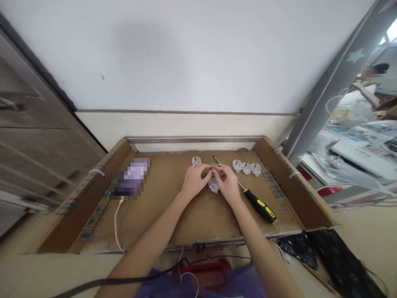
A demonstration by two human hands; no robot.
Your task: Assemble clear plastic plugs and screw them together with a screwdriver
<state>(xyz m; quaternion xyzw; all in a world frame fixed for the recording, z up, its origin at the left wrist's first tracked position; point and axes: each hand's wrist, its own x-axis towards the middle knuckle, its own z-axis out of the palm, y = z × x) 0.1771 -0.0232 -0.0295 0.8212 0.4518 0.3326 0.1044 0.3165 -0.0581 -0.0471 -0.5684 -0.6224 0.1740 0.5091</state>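
My left hand (194, 179) and my right hand (227, 182) meet over the middle of a cardboard-lined work tray (279, 198). Their fingertips pinch a small part (213, 167) between them; it is too small to name. Just below the fingers a clear plastic plug piece (213, 186) lies on the cardboard. A screwdriver (259, 204) with a black and yellow handle lies to the right of my right hand, its shaft pointing up and left. Three clear plug pieces (246, 167) sit in a row behind the right hand, and one more plug piece (196, 159) lies behind the left hand.
A blurred device (132, 177) with a white cable (117, 225) lies at the tray's left. Cardboard walls flank the tray. A grey metal post (328, 82) rises on the right, with cluttered benches and another person beyond. A black fan (297, 248) sits below right.
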